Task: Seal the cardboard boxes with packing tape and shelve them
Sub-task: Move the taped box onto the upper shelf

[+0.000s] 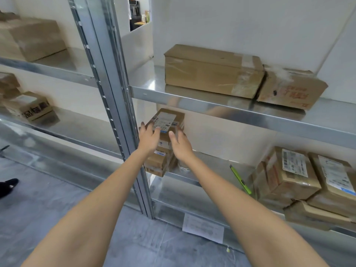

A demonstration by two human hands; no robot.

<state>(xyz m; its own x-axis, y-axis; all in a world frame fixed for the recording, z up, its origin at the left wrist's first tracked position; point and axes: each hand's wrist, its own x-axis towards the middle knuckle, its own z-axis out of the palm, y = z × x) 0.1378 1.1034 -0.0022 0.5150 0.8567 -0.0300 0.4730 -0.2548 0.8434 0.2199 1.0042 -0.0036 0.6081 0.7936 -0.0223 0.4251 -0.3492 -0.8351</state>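
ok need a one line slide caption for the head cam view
Both hands, left and right, steady the top box of a stack on a metal shelf.

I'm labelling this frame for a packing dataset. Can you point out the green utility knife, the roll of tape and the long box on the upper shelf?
green utility knife point(239, 179): head view, middle of its handle.
roll of tape point(183, 166): head view, its visible side.
long box point(208, 74): head view, front face.

A stack of boxes point(163, 143) stands on the middle shelf point(212, 170), left of the knife point(240, 179).
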